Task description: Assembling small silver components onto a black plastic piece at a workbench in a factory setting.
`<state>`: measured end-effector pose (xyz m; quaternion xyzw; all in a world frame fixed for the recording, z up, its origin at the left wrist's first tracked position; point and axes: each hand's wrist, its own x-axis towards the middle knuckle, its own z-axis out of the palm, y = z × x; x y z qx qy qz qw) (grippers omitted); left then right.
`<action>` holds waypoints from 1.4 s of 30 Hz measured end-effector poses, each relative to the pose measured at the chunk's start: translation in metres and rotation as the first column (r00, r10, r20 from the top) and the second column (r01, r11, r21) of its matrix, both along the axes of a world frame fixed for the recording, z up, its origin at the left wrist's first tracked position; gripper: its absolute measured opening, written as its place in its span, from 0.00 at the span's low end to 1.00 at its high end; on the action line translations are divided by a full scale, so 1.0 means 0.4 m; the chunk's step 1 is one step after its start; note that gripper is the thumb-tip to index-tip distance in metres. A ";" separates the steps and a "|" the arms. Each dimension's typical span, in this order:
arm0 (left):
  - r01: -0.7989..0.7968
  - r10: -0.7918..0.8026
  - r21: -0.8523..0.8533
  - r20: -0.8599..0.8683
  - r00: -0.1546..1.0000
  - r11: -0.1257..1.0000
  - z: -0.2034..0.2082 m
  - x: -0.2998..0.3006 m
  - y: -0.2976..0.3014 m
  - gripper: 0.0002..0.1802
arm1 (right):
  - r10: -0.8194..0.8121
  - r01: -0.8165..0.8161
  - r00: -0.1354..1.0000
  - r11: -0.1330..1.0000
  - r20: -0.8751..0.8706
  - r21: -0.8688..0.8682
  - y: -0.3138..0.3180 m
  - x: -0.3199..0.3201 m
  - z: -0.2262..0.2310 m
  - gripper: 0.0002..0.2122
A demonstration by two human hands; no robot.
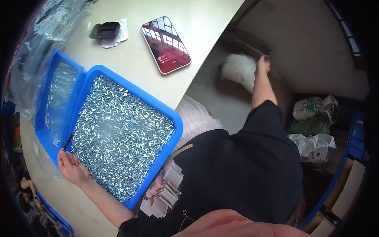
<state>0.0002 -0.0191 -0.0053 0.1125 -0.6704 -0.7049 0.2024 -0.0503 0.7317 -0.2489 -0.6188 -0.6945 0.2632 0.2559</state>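
Observation:
My left hand (74,168) is closed around a thin black tool (68,141), perhaps tweezers, whose tip points up at the rim of a blue tray (136,92). Small shiny metal pins or tubes (118,138) fill that tray, and my left forearm crosses its near left corner. Off to the right, beyond the table edge, my right arm stretches down and away. My right hand (263,65) has its fingers curled near the end of a long dark object (248,44); what they grip is unclear. Beside it is a fluffy white, fur-like thing (239,70).
On the table (205,19) lie a phone (166,44) and a small black tray (106,30) on white paper. A second blue tray (55,98) and clear plastic bags (51,35) are at left. Bags (314,146) sit at right; folded papers (164,191) rest by my body.

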 end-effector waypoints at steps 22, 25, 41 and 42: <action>0.108 -0.107 -0.075 0.022 0.994 0.991 0.012 -0.002 0.048 0.09 | 0.627 -0.203 -0.223 0.719 -0.746 0.665 -0.650 -0.157 0.596 0.11; 0.137 -0.138 -0.112 0.000 0.990 0.984 0.000 0.003 0.026 0.08 | 0.647 -0.117 -0.632 0.465 -0.426 0.878 -0.957 -0.156 0.782 0.09; 0.082 -0.082 -0.002 -0.014 0.997 0.997 0.014 -0.002 0.002 0.11 | 0.678 -0.612 -0.734 -0.642 -0.029 0.462 -1.423 -0.092 0.676 0.05; 0.079 -0.079 0.001 -0.017 0.997 0.997 0.026 -0.003 0.038 0.11 | 0.661 -0.601 -0.751 -0.673 -0.016 0.431 -1.427 -0.098 0.673 0.05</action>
